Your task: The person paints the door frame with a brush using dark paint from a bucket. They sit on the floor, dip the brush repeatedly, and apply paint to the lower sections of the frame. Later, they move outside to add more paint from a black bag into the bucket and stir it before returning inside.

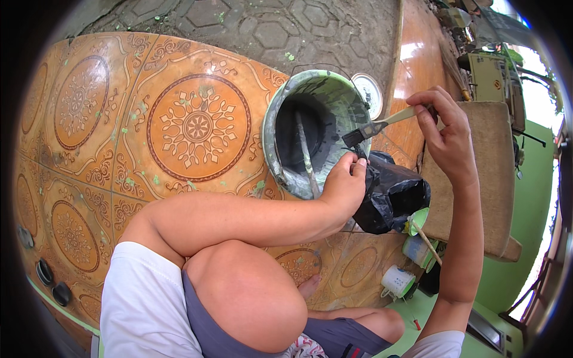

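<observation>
1. orange patterned tiles [119, 173] fill the left side, flecked with pale green.
2. the bucket [349, 107] has a pale green rim and an inside smeared grey and black, darkest at the bottom; a paint-streaked stick [305, 152] leans in it against the near rim.
3. the left hand [343, 184] is at the bucket's right rim, fingers curled and fingertips drawn narrow near the bag; i cannot tell whether they pinch it.
4. the brush [377, 127] points down-left above the bucket's right side: pale handle, grey-smeared band, black bristles.
5. the black plastic bag [385, 206] is crumpled and glossy, just right of the bucket.
6. the right hand [444, 131] holds the brush's handle between thumb and fingers.
7. a yellow-green box [486, 77] stands farther right; any markings on it are too small to read.
</observation>
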`<state>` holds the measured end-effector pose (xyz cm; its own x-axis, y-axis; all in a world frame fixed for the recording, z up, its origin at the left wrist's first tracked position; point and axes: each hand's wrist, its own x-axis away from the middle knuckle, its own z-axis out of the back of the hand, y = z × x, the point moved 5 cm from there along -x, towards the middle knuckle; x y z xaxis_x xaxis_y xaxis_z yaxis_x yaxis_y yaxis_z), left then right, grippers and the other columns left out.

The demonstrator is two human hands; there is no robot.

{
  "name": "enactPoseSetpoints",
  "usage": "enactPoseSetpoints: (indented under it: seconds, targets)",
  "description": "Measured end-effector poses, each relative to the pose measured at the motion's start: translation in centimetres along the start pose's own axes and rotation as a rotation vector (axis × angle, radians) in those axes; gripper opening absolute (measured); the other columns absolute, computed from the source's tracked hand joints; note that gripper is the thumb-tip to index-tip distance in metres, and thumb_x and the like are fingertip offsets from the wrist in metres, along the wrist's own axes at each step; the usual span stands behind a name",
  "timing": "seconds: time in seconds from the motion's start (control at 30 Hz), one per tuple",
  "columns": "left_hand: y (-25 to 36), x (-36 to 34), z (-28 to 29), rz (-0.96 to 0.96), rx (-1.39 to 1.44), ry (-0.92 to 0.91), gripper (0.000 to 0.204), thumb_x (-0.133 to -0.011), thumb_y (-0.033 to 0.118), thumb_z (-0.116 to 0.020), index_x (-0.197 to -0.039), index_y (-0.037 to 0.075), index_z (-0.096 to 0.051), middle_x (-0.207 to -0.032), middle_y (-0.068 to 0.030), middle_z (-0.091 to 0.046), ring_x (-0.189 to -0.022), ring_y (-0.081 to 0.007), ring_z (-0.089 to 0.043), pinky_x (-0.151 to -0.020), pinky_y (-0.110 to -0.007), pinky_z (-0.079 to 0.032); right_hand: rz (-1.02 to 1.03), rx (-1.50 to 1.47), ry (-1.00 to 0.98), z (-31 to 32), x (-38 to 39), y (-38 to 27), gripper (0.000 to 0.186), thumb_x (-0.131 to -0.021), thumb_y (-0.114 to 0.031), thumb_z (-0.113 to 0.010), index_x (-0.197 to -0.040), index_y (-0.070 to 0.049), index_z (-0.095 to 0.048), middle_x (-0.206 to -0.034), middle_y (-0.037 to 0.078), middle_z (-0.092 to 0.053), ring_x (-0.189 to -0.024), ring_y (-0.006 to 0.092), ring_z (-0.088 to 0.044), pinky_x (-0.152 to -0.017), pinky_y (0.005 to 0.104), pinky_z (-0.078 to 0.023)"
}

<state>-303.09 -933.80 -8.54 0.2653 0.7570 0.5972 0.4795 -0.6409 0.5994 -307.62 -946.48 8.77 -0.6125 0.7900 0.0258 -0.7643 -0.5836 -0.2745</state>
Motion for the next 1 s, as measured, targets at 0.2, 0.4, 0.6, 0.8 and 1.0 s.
enactPoseSetpoints:
  seconds: [0.2, 0.4, 0.6, 0.8, 1.0]
  targets:
    - [-0.1, -0.2, 0.2, 0.005, 0.019, -0.003, 0.028, -0.106, 0.029, -0.048, -0.108, 0.003, -0.057, -0.080, -0.0002, -0.053, -0.074, -0.0096, -0.043, -0.067, -0.029, -0.038, 0.048, 0.066, 0.000, -0.4, -0.5, -0.3, 0.007, -0.090, -0.001, -0.060, -0.095, 0.000, -0.064, -0.083, 0.006, -0.059, -0.068, 0.0148, -0.053, -0.065, 0.0269, -0.044]
    - [-0.3, -0.4, 0.4, 0.014, 0.034, -0.006, 0.028, -0.106, 0.029, -0.047, -0.109, 0.003, -0.057, -0.082, -0.0010, -0.055, -0.076, -0.0103, -0.044, -0.070, -0.029, -0.039, 0.036, 0.055, -0.012, -0.3, -1.1, -0.5, 0.007, -0.090, 0.000, -0.060, -0.095, 0.000, -0.064, -0.084, 0.006, -0.059, -0.072, 0.0148, -0.057, -0.066, 0.0264, -0.045]
    - [0.0, -0.3, 0.6, 0.000, 0.006, 0.018, 0.029, -0.106, 0.029, -0.047, -0.110, 0.002, -0.057, -0.083, -0.0024, -0.055, -0.077, -0.0115, -0.045, -0.072, -0.030, -0.040, 0.039, 0.026, -0.087, -1.0, -1.0, -1.3, 0.008, -0.089, 0.001, -0.059, -0.095, 0.000, -0.064, -0.086, 0.008, -0.058, -0.074, 0.0171, -0.059, -0.067, 0.0285, -0.047]
    - [0.2, -0.2, 0.8, 0.031, 0.020, 0.006, 0.029, -0.106, 0.028, -0.047, -0.109, 0.002, -0.058, -0.081, -0.0022, -0.055, -0.076, -0.0113, -0.045, -0.071, -0.030, -0.040, 0.061, 0.080, -0.070, -2.1, -1.1, -0.6, 0.009, -0.089, 0.000, -0.060, -0.096, 0.001, -0.064, -0.087, 0.011, -0.059, -0.077, 0.0248, -0.062, -0.071, 0.0335, -0.050]
    - [-1.1, -0.6, 0.3, -0.004, 0.054, -0.036, 0.028, -0.105, 0.028, -0.048, -0.110, 0.003, -0.059, -0.082, -0.0024, -0.056, -0.077, -0.0106, -0.046, -0.072, -0.030, -0.041, -0.076, 0.033, -0.007, -4.8, -0.3, 2.0, 0.011, -0.089, -0.004, -0.061, -0.098, 0.000, -0.066, -0.091, 0.013, -0.063, -0.079, 0.0255, -0.065, -0.072, 0.0338, -0.051]
